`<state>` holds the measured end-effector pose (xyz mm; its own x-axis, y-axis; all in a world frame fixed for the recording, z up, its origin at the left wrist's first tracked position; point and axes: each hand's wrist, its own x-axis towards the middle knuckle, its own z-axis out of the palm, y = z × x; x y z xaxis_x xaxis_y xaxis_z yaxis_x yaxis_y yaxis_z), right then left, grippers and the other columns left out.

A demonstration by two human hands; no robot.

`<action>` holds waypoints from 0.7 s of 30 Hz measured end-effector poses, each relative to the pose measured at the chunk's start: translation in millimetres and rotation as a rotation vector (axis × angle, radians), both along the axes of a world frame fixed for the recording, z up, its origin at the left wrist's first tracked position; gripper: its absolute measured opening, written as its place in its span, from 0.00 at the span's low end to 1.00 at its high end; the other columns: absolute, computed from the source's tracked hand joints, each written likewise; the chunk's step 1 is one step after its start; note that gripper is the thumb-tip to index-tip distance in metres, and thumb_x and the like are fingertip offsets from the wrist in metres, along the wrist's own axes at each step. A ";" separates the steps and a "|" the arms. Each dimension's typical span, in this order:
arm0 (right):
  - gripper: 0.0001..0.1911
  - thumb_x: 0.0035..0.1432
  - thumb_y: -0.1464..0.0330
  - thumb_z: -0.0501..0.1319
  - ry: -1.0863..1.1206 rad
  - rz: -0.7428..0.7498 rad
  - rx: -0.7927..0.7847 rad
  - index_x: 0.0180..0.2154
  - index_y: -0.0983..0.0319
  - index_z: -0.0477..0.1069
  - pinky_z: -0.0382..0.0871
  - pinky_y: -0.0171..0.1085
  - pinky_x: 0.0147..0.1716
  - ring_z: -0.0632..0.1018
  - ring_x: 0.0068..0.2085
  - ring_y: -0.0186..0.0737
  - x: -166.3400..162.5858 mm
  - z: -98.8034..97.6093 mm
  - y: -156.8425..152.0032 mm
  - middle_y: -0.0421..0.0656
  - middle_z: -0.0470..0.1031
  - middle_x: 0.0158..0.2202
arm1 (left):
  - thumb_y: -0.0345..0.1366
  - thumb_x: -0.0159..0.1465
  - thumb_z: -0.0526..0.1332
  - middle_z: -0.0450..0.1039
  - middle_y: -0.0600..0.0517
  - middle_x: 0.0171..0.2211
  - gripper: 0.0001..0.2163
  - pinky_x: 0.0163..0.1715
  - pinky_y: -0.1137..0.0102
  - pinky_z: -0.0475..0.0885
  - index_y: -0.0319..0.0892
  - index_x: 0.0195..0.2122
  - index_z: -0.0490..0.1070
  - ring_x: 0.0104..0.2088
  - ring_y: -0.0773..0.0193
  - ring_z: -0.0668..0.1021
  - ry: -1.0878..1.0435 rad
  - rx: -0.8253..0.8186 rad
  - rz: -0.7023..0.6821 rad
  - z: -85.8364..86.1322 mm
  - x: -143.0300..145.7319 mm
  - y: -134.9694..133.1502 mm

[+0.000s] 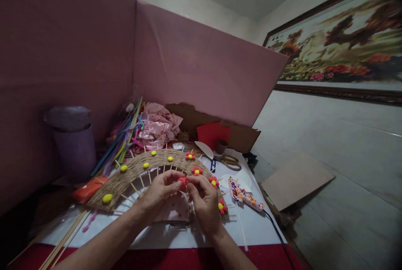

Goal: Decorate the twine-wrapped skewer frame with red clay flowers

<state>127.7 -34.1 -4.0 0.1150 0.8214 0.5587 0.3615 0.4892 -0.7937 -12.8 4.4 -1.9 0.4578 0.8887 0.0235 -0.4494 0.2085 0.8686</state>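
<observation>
My left hand (160,192) and my right hand (204,202) meet over the white work surface (266,228), fingertips pinched together on a small lump of red clay (183,183). Just behind them lies a woven jute arch (132,171) with wooden sticks poking from it. Yellow clay dots (107,198) sit along its left side, and red clay flowers with yellow centres (197,171) along its right. Under my hands is a whitish sheet with red specks (176,211).
A patterned glue gun (245,196) with a black cord lies to the right. Scissors (228,161), a red paper (213,134), pink fabric (158,127), coloured sticks (125,138), a purple lidded bin (73,140) and an orange clay pack (88,189) surround the arch. Pink panels stand behind.
</observation>
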 end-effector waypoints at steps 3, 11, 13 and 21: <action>0.04 0.56 0.68 0.60 -0.046 0.000 0.021 0.35 0.60 0.72 0.67 0.35 0.33 0.73 0.34 0.38 -0.9 1.1 -1.7 0.42 0.72 0.32 | 0.36 0.50 0.68 0.73 0.50 0.29 0.12 0.28 0.72 0.67 0.39 0.35 0.72 0.26 0.67 0.74 0.037 0.040 0.019 -5.3 0.3 2.5; 0.06 0.58 0.71 0.57 -0.179 0.013 0.122 0.35 0.60 0.72 0.65 0.35 0.32 0.72 0.33 0.37 1.5 2.6 -2.0 0.42 0.72 0.31 | 0.36 0.50 0.68 0.71 0.52 0.24 0.09 0.26 0.74 0.63 0.37 0.30 0.73 0.23 0.71 0.70 0.048 0.063 0.044 -7.7 3.3 4.8; 0.06 0.59 0.70 0.56 -0.198 0.012 0.121 0.32 0.60 0.72 0.65 0.35 0.32 0.71 0.32 0.37 2.1 2.7 -1.7 0.42 0.71 0.30 | 0.37 0.50 0.68 0.71 0.52 0.23 0.09 0.25 0.74 0.63 0.38 0.29 0.73 0.23 0.71 0.70 0.062 0.057 0.037 -6.2 3.5 4.2; 0.08 0.58 0.63 0.57 0.201 -0.026 -0.059 0.31 0.62 0.67 0.61 0.30 0.21 0.66 0.22 0.31 -1.3 -5.0 2.5 0.37 0.66 0.22 | 0.37 0.49 0.68 0.71 0.53 0.24 0.11 0.24 0.75 0.63 0.38 0.30 0.71 0.23 0.72 0.70 0.056 0.007 0.049 2.3 5.5 -2.5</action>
<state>126.3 -31.5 -9.0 0.2410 0.8471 0.4736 0.2047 0.4326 -0.8780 -7.2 1.9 0.4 0.4141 0.9102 0.0056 -0.4094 0.1808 0.8943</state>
